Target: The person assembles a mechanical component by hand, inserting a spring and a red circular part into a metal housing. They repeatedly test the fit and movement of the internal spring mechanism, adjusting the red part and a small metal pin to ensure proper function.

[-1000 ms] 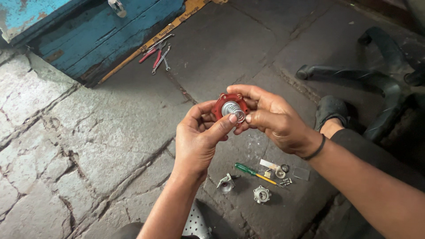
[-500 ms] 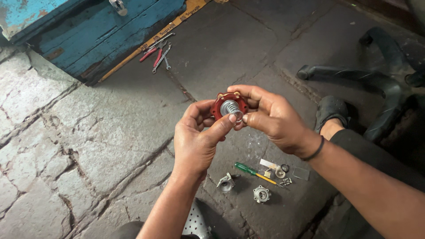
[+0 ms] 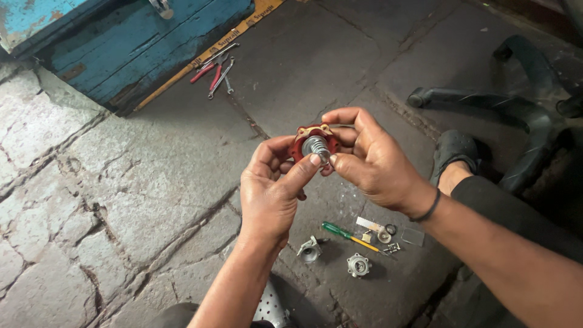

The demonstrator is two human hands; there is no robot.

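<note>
At centre frame, our left hand (image 3: 270, 194) and right hand (image 3: 370, 161) both close their fingers on a round red rubber diaphragm with a coiled metal spring (image 3: 314, 144), the left thumb pressing the spring, seemingly to steady it, above the stone floor (image 3: 139, 176).

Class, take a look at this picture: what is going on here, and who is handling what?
A person sitting over a stone floor holds a small red round part with a metal spring at its centre, gripped between both hands. The left hand presses its thumb against the spring, while the right hand steadies the part from the other side. On the floor below lie a green-handled screwdriver and several small metal fittings. Further off, some hand tools rest beside a blue wooden box.
</note>
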